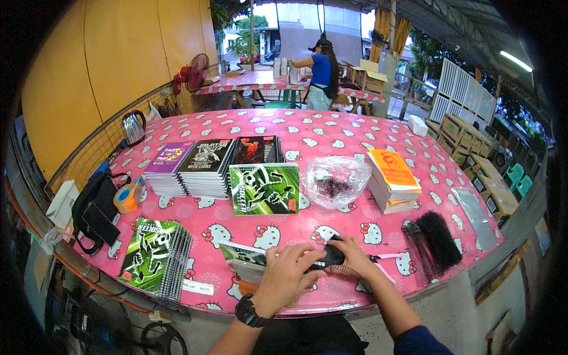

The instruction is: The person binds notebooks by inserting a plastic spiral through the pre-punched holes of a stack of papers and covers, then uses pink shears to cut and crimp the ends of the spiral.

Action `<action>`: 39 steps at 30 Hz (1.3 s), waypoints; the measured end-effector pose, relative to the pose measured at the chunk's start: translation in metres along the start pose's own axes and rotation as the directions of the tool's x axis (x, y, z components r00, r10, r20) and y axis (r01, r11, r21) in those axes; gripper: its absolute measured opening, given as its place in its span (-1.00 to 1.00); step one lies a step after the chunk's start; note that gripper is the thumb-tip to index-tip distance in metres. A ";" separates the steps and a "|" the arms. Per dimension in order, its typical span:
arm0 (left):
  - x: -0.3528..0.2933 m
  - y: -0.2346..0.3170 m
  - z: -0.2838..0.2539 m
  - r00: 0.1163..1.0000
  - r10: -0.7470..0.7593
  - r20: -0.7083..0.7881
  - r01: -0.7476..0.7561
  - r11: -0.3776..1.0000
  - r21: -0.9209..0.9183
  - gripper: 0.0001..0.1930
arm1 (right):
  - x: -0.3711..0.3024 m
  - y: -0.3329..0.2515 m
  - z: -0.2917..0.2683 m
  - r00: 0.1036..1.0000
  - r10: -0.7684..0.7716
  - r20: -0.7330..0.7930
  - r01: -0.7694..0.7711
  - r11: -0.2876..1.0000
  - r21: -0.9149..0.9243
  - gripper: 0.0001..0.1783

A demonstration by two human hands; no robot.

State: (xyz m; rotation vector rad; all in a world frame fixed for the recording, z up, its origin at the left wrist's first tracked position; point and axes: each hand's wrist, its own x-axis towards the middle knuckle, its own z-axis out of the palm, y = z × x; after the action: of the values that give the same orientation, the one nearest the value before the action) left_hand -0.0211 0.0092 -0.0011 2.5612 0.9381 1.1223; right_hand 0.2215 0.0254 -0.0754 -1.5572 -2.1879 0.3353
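Closest to the camera, the left hand (290, 275), a black round-cased wristwatch (252, 312) on its wrist, curls over the right end of a green-covered paper notebook (245, 253) standing tilted on its edge at the near side of the table. Its fingers look bent around the pages, though the hidden undersides leave me unable to tell how firmly they grasp. The right hand (355, 260) appears to grip a small black tool (334, 255) just right of the notebook; its exact kind is hard to make out. Beneath that hand lies a thin brownish wire coil (343, 270), beside a pink-handled tool (387, 256).

To do this step well, I judge, the left hand should keep the pages squared and steady, while the right guides the black tool in line with the edge, without force, and keeps the coil from snagging.

Farther out, a stack of green spiral-bound notebooks (147, 254) sits near left, and a loose heap of black wire coils (441, 242) lies right. Across the middle stand a single green notebook (265, 188), a clear crumpled plastic bag (337, 171) with dark contents, and an orange-topped stack of booklets (393, 168). At the far table, a person in a blue top (322, 71) reaches toward pale stacks (281, 67).
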 end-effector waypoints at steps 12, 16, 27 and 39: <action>0.001 0.000 -0.003 1.000 -0.009 -0.007 0.010 0.998 0.058 -0.83 | -0.034 -0.019 0.043 0.996 -0.004 0.086 -0.083 -0.306 0.949 -0.06; 0.000 -0.002 -0.002 0.999 0.008 -0.047 -0.005 0.998 0.056 -0.83 | -0.005 -0.029 0.025 0.986 0.147 0.079 -0.053 -0.172 0.984 -0.12; -0.014 -0.014 -0.014 0.972 -0.184 -0.148 0.192 0.981 0.042 -0.48 | 0.032 -0.044 -0.064 0.986 -0.031 0.164 -0.050 0.882 0.469 -0.34; -0.016 -0.029 -0.028 0.973 -0.164 -0.163 0.188 0.971 0.148 -0.51 | 0.055 -0.054 -0.055 0.946 -0.112 0.304 -0.112 0.767 0.632 -0.30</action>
State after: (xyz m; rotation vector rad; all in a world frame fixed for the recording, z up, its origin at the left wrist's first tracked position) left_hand -0.0628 0.0205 -0.0032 2.4806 1.3171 1.2461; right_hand 0.1874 0.0558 0.0077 -1.1537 -1.9615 1.2809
